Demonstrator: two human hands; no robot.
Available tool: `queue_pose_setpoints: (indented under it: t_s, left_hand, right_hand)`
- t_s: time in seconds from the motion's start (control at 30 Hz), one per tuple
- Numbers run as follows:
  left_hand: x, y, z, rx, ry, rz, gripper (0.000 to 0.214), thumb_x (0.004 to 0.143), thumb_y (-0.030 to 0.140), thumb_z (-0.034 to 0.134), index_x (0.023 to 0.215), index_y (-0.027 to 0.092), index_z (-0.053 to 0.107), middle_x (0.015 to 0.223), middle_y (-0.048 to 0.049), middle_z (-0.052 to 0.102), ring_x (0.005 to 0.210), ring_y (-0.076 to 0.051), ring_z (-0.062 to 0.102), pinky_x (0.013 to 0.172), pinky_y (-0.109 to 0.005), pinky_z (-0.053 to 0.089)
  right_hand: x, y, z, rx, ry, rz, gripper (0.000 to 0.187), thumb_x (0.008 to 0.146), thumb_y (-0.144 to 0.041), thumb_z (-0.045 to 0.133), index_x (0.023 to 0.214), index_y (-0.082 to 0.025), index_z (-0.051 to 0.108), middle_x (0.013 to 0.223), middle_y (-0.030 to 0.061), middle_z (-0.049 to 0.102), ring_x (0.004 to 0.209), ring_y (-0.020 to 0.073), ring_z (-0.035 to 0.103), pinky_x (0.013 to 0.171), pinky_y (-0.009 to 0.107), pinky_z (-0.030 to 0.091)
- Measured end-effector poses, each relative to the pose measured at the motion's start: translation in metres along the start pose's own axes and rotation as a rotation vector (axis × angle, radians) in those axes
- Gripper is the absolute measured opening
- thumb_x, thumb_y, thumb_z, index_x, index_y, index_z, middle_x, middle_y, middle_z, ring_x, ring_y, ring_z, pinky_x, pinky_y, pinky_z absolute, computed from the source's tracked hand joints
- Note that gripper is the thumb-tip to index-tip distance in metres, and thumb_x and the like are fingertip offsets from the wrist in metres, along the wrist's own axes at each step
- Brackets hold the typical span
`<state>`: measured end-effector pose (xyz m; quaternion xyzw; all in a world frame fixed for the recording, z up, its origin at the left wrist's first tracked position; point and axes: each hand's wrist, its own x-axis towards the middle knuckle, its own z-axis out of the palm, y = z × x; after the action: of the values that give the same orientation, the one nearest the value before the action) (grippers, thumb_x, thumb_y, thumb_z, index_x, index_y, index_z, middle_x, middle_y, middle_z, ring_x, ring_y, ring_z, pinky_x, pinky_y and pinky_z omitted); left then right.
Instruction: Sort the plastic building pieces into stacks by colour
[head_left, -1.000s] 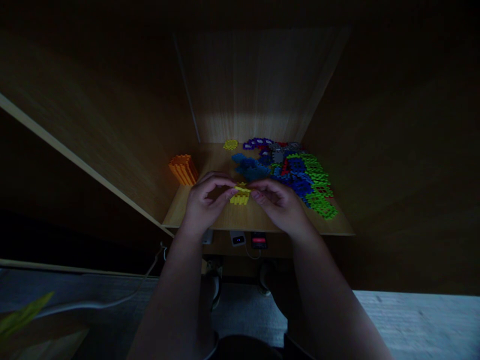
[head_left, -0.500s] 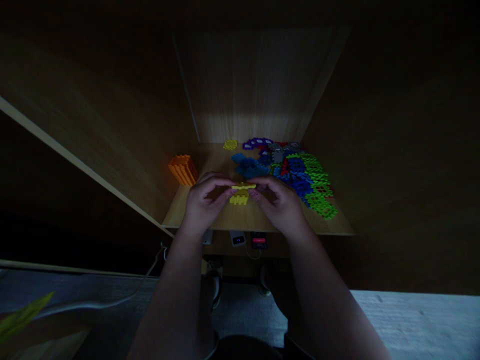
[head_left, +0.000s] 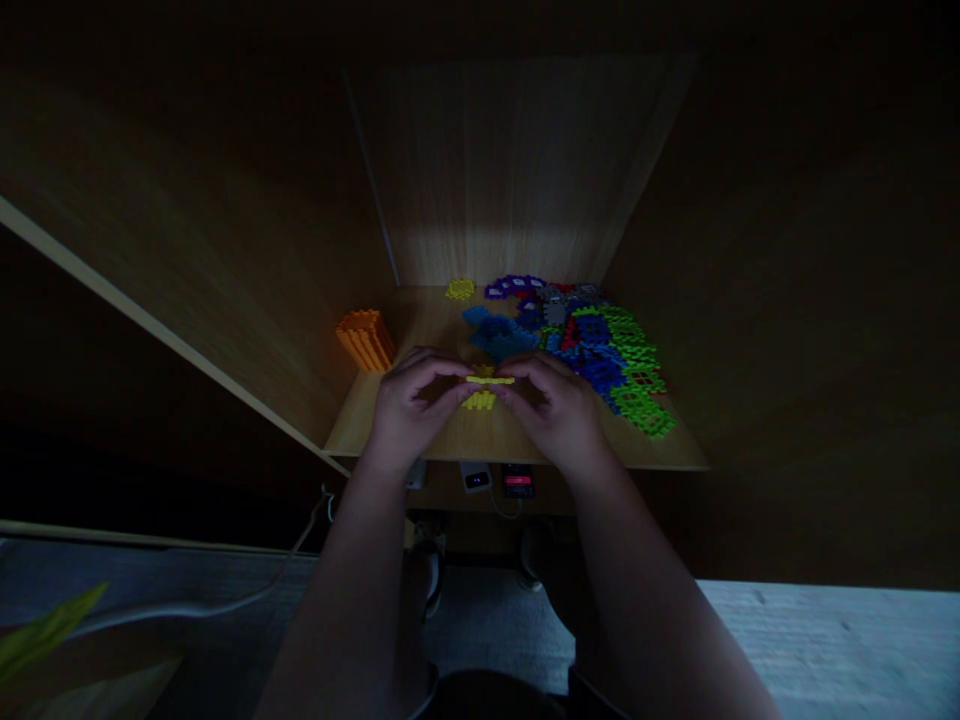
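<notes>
Yellow toothed piece point(head_left: 491, 380), held over more yellow pieces point(head_left: 478, 402) at the wooden shelf point(head_left: 442, 442)! Left hand point(head_left: 411, 402) pinches one end, right hand point(head_left: 559, 405) the other; orange stack point(head_left: 366, 342) left, green pieces point(head_left: 643, 412) right!

We look into a dim, wood-panelled recess. Facing us is a back panel point(head_left: 517, 170) with upright grain, dark above and paler toward its foot. A left side panel point(head_left: 225, 230), with a pale front edge point(head_left: 150, 323), and a shadowed right side panel point(head_left: 810, 300) flank a light wooden shelf point(head_left: 431, 320). Below its front edge we make out a lower ledge point(head_left: 555, 500) in shadow. The grey, bluish floor point(head_left: 847, 640) is brightest at our lower right; the upper corners sink almost to black.
</notes>
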<state>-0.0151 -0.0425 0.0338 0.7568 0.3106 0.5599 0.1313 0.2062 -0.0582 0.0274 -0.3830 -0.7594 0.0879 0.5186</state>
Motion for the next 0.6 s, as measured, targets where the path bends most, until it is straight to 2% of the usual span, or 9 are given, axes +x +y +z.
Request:
queue_pose_setpoints:
  t_s: [0.23,0.43,0.6]
  left_hand:
    - [-0.0008,-0.0001,0.0013,0.091,0.02,0.063,0.013,0.092,0.032,0.086,0.096,0.022,0.08,0.086,-0.0041,0.078,0.081,-0.018,0.072,0.075,-0.032,0.055]
    - [-0.0024,-0.0023,0.0028,0.056,0.031,0.111,0.011,0.09,0.026,0.088,0.091,0.021,0.077,0.083,-0.0031,0.077,0.077,-0.016,0.069,0.071,-0.03,0.053]
    - [-0.0025,0.0002,0.0042,0.033,0.025,0.133,0.012,0.092,0.022,0.085,0.086,0.021,0.075,0.085,-0.0028,0.078,0.076,-0.015,0.07,0.07,-0.029,0.055]
  right_hand:
    - [-0.0043,-0.0019,0.0032,-0.133,0.042,-0.013,0.012,0.103,-0.037,0.074,0.097,-0.027,0.073,0.092,0.0048,0.079,0.088,0.0238,0.074,0.081,0.038,0.059]
    - [-0.0044,-0.0042,0.0038,-0.178,0.067,-0.047,0.017,0.105,-0.038,0.071,0.094,-0.026,0.072,0.09,0.005,0.079,0.085,0.0227,0.074,0.08,0.037,0.057]
    - [-0.0058,-0.0039,0.0043,-0.197,0.07,-0.016,0.019,0.104,-0.04,0.072,0.091,-0.026,0.072,0.087,0.0051,0.079,0.083,0.0232,0.073,0.079,0.037,0.057]
